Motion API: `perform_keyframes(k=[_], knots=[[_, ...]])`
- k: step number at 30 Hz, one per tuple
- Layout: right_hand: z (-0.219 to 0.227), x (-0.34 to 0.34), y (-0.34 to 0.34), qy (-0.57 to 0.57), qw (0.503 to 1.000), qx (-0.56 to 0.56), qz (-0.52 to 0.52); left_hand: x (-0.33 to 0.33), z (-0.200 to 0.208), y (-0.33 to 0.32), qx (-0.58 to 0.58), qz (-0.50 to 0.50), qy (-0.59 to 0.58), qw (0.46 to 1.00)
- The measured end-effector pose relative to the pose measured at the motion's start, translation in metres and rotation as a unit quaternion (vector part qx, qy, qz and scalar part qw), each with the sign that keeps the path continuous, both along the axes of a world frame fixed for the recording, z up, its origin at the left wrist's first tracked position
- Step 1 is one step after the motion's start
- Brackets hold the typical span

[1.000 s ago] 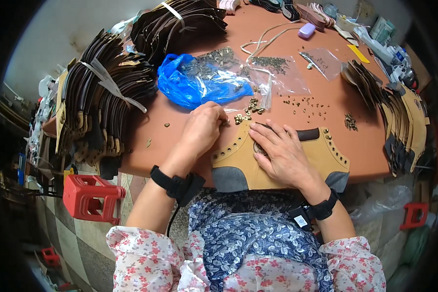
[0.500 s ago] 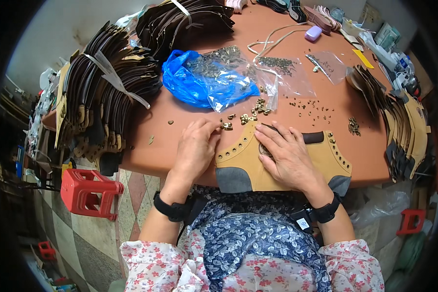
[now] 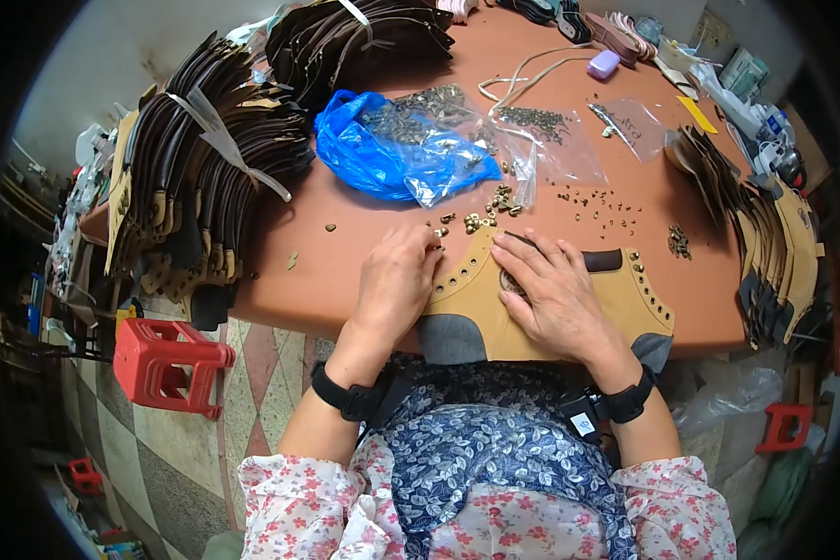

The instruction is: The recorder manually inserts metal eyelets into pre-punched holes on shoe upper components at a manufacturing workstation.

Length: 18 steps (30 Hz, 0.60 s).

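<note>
A tan shoe upper (image 3: 476, 322) lies at the table's front edge, with grey corner patches, a dark brown collar strip (image 3: 603, 261) and rows of metal eyelets down both sides. My right hand (image 3: 558, 303) rests flat on it, fingers stretched, partly covering a round patch. Beside its left eyelet row, my left hand (image 3: 397, 280) is closed in a pinch; whatever sits between the fingertips is too small to make out. Just beyond the fingertips lie loose brass lace hooks (image 3: 477, 222) in a small pile.
Behind the hooks lie a blue plastic bag (image 3: 355, 154) and clear bags of metal pieces (image 3: 537, 126). Tied stacks of dark uppers (image 3: 196, 177) stand at left, more tan uppers (image 3: 784, 243) at right. A red stool (image 3: 168, 364) stands on the floor at left.
My left hand has drawn from the loose hooks toward the upper's left eyelet row, its fingers now pinched together. My right hand stays flat on the upper.
</note>
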State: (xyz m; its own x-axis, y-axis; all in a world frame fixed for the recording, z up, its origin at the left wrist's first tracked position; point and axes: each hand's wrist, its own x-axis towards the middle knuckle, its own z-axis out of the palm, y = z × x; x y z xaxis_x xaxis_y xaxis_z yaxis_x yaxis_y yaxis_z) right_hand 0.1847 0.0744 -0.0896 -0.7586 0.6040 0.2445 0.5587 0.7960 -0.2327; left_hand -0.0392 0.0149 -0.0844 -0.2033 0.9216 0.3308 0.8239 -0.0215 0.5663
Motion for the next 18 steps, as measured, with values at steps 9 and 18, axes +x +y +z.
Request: perform_keyframes(k=[9, 18], knots=[[0.003, 0.000, -0.002, -0.012, 1.000, 0.016, 0.005, 0.013, 0.003, -0.004, -0.087, -0.039, -0.270, 0.958], [0.003, 0.000, -0.001, -0.007, 1.000, 0.013, 0.006, 0.018, 0.008, 0.014, -0.120, -0.042, -0.330, 0.936]])
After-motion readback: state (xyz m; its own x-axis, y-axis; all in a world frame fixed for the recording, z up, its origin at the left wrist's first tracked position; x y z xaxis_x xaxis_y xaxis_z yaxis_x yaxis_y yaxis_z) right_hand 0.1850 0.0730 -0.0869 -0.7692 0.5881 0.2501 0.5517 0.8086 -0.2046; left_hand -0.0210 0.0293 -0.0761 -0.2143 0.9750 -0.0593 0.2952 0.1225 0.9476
